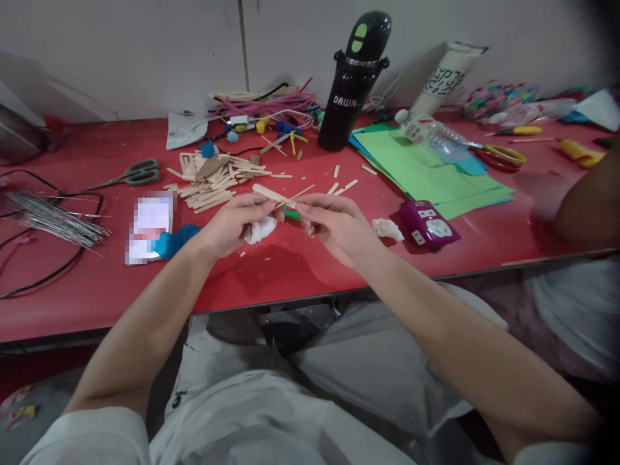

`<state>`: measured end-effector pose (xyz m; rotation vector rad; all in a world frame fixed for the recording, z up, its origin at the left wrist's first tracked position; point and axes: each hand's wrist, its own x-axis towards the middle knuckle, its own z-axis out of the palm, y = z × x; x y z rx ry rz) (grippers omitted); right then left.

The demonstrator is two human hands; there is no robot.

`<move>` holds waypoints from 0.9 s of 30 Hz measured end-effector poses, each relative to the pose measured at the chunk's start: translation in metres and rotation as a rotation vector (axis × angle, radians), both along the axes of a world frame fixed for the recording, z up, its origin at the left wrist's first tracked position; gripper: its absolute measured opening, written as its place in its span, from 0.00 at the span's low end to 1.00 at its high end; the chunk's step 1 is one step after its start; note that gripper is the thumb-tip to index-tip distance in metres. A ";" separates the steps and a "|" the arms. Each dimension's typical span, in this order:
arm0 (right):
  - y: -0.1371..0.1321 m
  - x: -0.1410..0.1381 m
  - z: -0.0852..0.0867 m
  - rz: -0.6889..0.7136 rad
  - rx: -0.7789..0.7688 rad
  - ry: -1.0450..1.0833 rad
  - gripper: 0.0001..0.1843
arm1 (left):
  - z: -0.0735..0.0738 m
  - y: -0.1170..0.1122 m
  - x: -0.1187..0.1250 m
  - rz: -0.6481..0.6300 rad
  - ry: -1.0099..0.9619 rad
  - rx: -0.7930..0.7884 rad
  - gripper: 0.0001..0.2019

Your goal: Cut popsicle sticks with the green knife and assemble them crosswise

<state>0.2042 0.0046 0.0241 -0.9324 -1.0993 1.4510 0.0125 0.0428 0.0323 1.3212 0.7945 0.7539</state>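
Note:
My left hand (245, 219) and my right hand (332, 223) meet above the middle of the red table (271, 278). Between them is a wooden craft stick (268, 192), pinched by the thumb and fingers of each hand. A thin sliver of wood (303, 192) points up to the right from the same spot. Just beneath the fingertips shows a small green piece with a toothed edge (291, 214), partly hidden. Crumpled white tissue (260, 230) lies under my left hand. Behind my left hand is a heap of craft sticks (213, 177).
Left are a phone (149, 226), green-handled scissors (140, 173) and metal wires (53, 219). A black bottle (353, 90) stands behind. Right lie a purple packet (429, 225), coloured paper (450, 181) and a clear plastic bottle (431, 137). Another person's arm (586, 200) rests at far right.

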 end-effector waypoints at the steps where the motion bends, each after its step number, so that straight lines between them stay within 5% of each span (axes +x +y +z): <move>1: 0.000 0.000 -0.001 0.021 0.005 -0.010 0.05 | -0.001 0.000 0.000 -0.017 -0.015 0.005 0.12; 8: 0.000 0.002 -0.001 0.113 0.058 -0.004 0.10 | -0.004 0.002 -0.005 -0.071 -0.085 0.145 0.12; 17: 0.002 0.006 0.003 0.170 0.108 -0.102 0.12 | 0.003 0.002 -0.016 -0.181 0.133 0.369 0.17; 27: 0.003 0.016 0.002 0.303 0.216 -0.128 0.13 | 0.015 -0.003 -0.015 -0.255 0.155 0.425 0.22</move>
